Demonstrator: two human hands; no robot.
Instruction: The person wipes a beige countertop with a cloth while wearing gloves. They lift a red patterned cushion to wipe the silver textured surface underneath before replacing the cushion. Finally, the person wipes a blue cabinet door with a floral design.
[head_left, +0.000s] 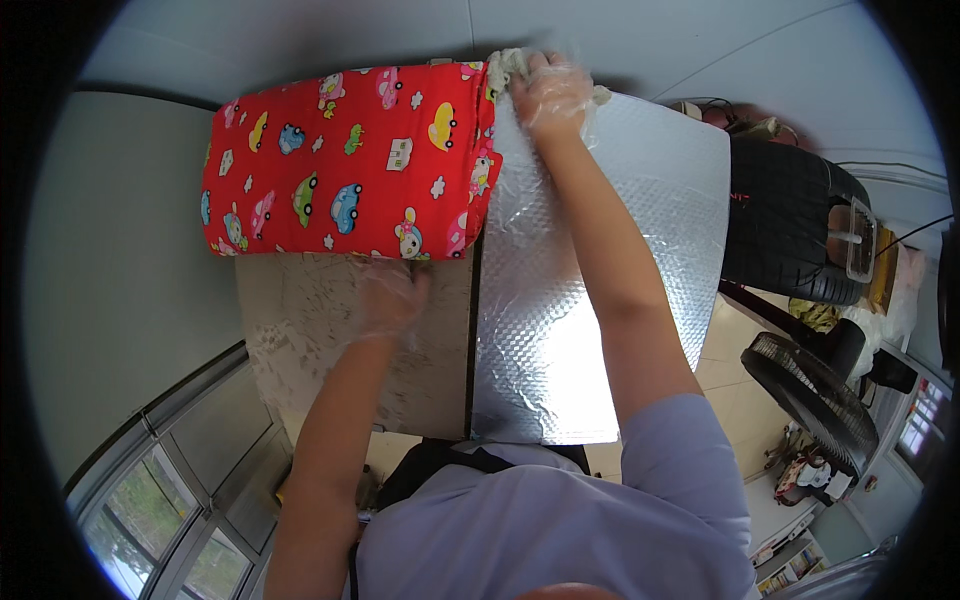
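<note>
A thick red fabric bundle (322, 165), printed with cartoon cars and animals, lies at the back left of the worktop. My left hand (390, 296), in a clear plastic glove, is at the bundle's near edge; its fingertips are hidden at or under that edge. To the right of the bundle, my right hand (555, 90), gloved likewise, is over a crumpled off-white cloth (506, 69) near the back wall. Its fingers curl on this cloth, part of which shows on either side of the hand. Beneath my right arm spreads a quilted silver foil sheet (525, 360).
A scuffed beige board (300, 337) shows in front of the bundle. Grey panels (127, 225) stand left and behind. On the right are a black tyre-like object (787, 217), a clear plastic container (862, 240) and a black electric fan (810, 405). A window (150, 517) is at lower left.
</note>
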